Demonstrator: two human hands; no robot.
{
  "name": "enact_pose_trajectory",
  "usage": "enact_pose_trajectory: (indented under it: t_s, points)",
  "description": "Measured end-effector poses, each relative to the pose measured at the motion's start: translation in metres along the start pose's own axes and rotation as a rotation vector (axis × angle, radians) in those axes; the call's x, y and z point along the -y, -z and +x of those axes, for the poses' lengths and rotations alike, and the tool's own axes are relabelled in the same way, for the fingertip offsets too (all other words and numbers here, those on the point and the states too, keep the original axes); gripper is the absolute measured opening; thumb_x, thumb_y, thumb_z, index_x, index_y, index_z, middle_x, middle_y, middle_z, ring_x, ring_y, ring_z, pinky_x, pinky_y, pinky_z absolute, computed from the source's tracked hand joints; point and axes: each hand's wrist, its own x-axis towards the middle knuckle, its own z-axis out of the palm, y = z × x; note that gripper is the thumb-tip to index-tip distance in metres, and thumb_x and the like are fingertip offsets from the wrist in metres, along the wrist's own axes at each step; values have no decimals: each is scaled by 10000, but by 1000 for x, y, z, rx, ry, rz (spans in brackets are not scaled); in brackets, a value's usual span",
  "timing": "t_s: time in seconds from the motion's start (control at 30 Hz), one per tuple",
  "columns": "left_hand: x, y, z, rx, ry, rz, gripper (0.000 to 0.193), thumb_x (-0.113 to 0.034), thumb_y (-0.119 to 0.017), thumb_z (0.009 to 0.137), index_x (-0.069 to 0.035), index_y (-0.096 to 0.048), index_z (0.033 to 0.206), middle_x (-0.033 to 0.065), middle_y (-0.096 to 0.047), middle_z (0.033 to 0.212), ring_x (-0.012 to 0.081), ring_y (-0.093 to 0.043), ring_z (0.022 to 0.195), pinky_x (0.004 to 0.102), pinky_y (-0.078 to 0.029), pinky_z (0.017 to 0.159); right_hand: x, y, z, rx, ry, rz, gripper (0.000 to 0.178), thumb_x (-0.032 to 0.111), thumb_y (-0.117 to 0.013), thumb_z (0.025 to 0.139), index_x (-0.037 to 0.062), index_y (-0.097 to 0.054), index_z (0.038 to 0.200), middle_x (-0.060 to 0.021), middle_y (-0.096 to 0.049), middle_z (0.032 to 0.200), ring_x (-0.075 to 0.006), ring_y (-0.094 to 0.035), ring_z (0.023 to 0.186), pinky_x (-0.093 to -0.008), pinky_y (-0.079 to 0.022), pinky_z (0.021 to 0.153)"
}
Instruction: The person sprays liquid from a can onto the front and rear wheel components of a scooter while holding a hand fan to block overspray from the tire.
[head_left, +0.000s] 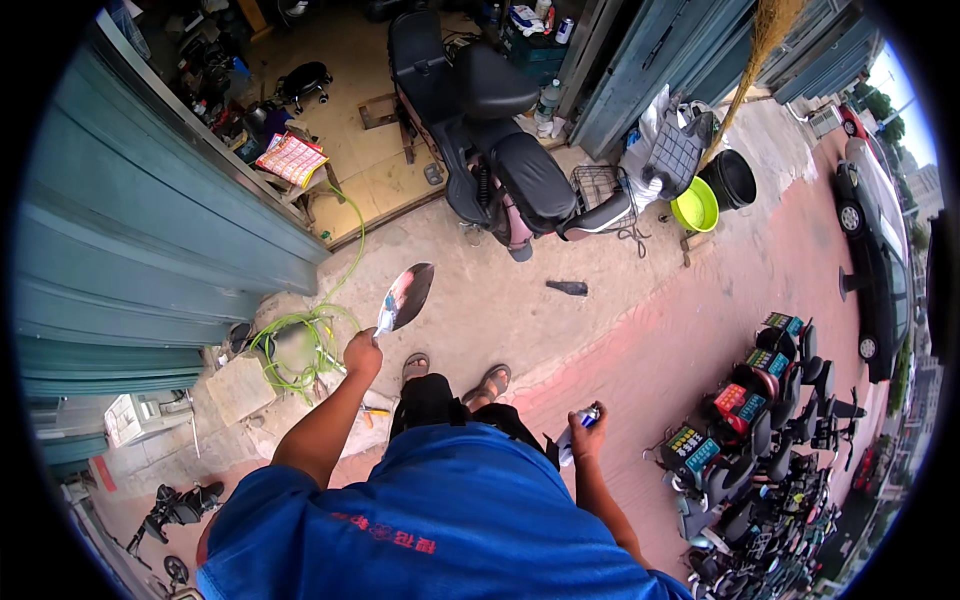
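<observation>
My left hand (pixel 362 354) is closed round the narrow pale end of a glossy, leaf-shaped panel (pixel 406 298). Its dark and pinkish surface shines with reflections, and it is held out over the concrete in front of me. On the right, my right hand (pixel 590 428) grips a spray can (pixel 588 414) in blue and silver-white, down beside my hip. The fingers partly cover the can. The two things are well apart.
A dark scooter (pixel 530 180) stands at the shop doorway ahead. Near it are a lime-green bucket (pixel 695 205), a black bucket (pixel 735 180) and a broom (pixel 765 50). A green hose (pixel 290 375) lies coiled at left. Several parked scooters (pixel 760 420) stand at right.
</observation>
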Motion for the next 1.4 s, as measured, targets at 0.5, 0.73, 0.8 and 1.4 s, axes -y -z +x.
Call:
enact_pose_trajectory:
  t_s: [0.5,0.73,0.8,1.4]
  points:
    - [-127,-72,215,-226,-50,-133,362,-45,-625,912,-126,-784,1227,178,-763,1117,396,-740,1048,516,-595,896,24,-61,89,327,-44,25,759,243,-912,833,64,-562,1482,-149,-653,1284,-241,-653,1103,-396,-564,986]
    - [-142,-141,265,-199,-35,-270,299,-65,-600,946,-84,-765,1194,213,-769,1112,428,-729,1070,536,-582,912,-9,-146,100,392,-128,216,752,146,-898,869,61,-524,1516,-99,-627,1281,-198,-623,1075,-366,-559,951]
    - [-141,-174,231,95,97,-581,217,-61,-578,1013,-46,-746,1150,157,-726,994,315,-685,960,455,-557,870,-29,-160,97,378,-162,201,753,147,-898,871,62,-523,1518,-97,-625,1276,-195,-619,1072,-365,-558,951]
    - [-295,-401,221,740,645,-2101,82,-148,-523,965,-92,-583,954,29,-573,804,143,-509,604,305,-389,526,164,-251,169,637,311,319,786,37,-890,895,64,-458,1552,-139,-595,1439,-235,-592,1295,-402,-495,1126]
